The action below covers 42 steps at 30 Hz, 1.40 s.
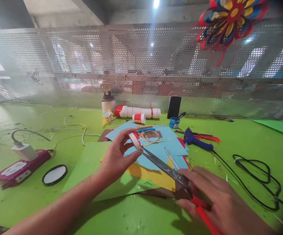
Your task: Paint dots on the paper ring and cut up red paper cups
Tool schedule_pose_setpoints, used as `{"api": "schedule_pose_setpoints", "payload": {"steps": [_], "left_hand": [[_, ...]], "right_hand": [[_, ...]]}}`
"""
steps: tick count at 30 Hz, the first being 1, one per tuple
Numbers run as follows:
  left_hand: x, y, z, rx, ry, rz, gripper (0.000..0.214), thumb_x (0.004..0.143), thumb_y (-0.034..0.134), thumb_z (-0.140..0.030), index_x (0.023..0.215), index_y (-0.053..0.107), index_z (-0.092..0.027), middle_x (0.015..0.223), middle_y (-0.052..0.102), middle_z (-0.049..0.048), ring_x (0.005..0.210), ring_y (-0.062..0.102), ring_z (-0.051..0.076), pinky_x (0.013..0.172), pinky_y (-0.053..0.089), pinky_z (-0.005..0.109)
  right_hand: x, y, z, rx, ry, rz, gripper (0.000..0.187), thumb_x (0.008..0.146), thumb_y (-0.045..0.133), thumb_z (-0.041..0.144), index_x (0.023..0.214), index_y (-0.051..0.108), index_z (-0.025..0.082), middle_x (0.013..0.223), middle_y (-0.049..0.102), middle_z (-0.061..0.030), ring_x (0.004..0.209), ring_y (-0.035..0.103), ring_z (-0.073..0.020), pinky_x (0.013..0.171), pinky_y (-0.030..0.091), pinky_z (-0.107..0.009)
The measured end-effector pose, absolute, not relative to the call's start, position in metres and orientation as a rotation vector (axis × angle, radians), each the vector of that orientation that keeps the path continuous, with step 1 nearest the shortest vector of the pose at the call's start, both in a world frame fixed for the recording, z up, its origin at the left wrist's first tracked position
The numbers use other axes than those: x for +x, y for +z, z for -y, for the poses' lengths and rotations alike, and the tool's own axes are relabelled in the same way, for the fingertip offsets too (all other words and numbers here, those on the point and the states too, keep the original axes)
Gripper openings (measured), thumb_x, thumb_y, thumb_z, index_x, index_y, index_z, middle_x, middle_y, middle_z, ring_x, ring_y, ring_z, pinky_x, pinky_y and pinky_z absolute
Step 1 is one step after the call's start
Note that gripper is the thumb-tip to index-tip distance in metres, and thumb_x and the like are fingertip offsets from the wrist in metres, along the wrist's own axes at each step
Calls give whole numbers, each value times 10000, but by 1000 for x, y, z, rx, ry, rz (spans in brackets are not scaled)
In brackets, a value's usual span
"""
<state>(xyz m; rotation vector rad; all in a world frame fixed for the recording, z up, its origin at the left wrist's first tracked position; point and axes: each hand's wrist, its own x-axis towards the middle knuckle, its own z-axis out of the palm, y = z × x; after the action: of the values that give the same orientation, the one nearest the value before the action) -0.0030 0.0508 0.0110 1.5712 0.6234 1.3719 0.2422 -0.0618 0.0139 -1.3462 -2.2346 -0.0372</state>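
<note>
Between the thumb and fingers of my left hand (114, 153) is a short red-and-white piece, like the cut end of a paper cup (134, 140). My right hand (212, 192) grips scissors (167, 169) with red handles. Their blades look closed or nearly so, and the tips meet the lower edge of the cup piece or lie just beside it. Under both hands are light blue paper (153, 160), yellow paper (141, 174) and green paper (82, 173). A pen (171, 158) rests on the blue sheet, close to the blades.
Behind the papers lie stacked paper cups (139, 112), a single cup (139, 118), a spray bottle (108, 101) and a blue jar (174, 122). At right is a blue glue gun (197, 140) with its black cord (256, 163). A purple power strip (21, 168) sits left.
</note>
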Motion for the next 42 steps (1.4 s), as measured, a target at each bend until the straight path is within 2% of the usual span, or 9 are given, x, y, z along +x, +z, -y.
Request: {"api": "schedule_pose_setpoints", "payload": {"steps": [5,14,20,25,36,42], "left_hand": [[1,6,-53,1591,1378,-757,438,710,734,-173,1073,492,-205,1119,604,61,1008,641,180,874,573,322],[8,7,-42,1572,1321,-929,406,689,713,-212,1012,467,-195,1087,607,76,916,654,182,797,587,356],[8,7,-43,1571,1336,-977,389,667,681,-170,980,453,-201,975,628,41,871,670,183,736,582,333],[6,7,-43,1587,1318,-1022,370,664,645,-154,971,443,-201,990,631,46,864,684,179,699,575,308],[8,7,-38,1667,1328,-1052,392,662,628,-162,1006,443,-200,1064,612,57,847,664,148,765,584,318],[5,7,-38,1726,1273,-1097,417,680,642,-177,1045,442,-199,1013,624,46,800,649,147,756,578,335]], "right_hand": [[245,2,60,-1330,-289,2204,291,924,600,383,1150,571,202,932,686,-84,840,682,-249,689,582,-360],[241,-5,59,-1324,-394,2212,330,985,471,449,1120,570,165,867,649,-104,761,654,-256,635,565,-387],[240,-7,60,-1335,-378,2218,307,986,486,405,1155,562,161,855,630,-94,747,636,-254,633,547,-393],[240,-9,62,-1327,-361,2224,285,979,503,381,1149,561,160,867,630,-97,759,632,-259,645,553,-406],[239,-9,61,-1345,-343,2235,268,971,509,375,1136,552,168,884,631,-112,770,637,-284,624,562,-445],[242,-9,61,-1357,-358,2218,296,961,528,397,1165,558,184,921,647,-113,809,650,-280,652,560,-421]]}}
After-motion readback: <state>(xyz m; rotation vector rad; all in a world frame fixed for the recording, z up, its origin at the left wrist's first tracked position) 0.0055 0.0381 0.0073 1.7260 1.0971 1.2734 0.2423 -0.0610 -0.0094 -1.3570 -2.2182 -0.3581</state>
